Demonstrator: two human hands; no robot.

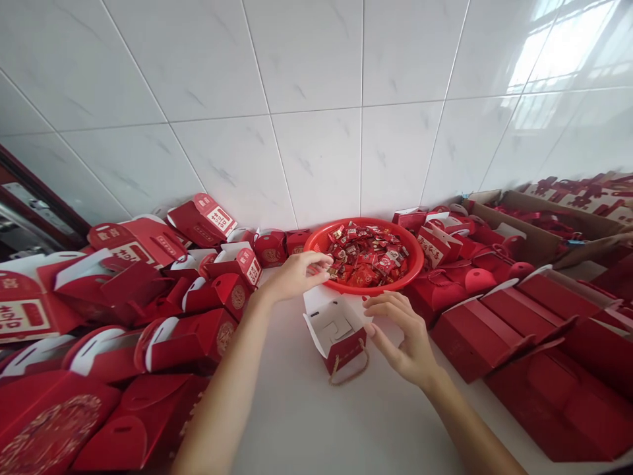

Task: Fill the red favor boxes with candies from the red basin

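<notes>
An open red gift box [346, 353] with a white inside and a twine handle stands on the white tabletop, with no sweets visible in it. Behind it is a round orange-red plastic basket [419, 264], heaped with wrapped candies [368, 254] in red. My left hand [297, 274] hovers at the basket's left front rim, fingers loosely curved and thumb apart, close to the candies. To the right of the box is my right hand [400, 326], its fingers spread and bent toward the box's edge, holding nothing.
Rows of red gift boxes [198, 343] crowd the left side, several with lids up. More dark red boxes [487, 336] line the right. Brown cardboard cartons [527, 227] with red items stand at the far right. A tiled wall [316, 158] rises behind.
</notes>
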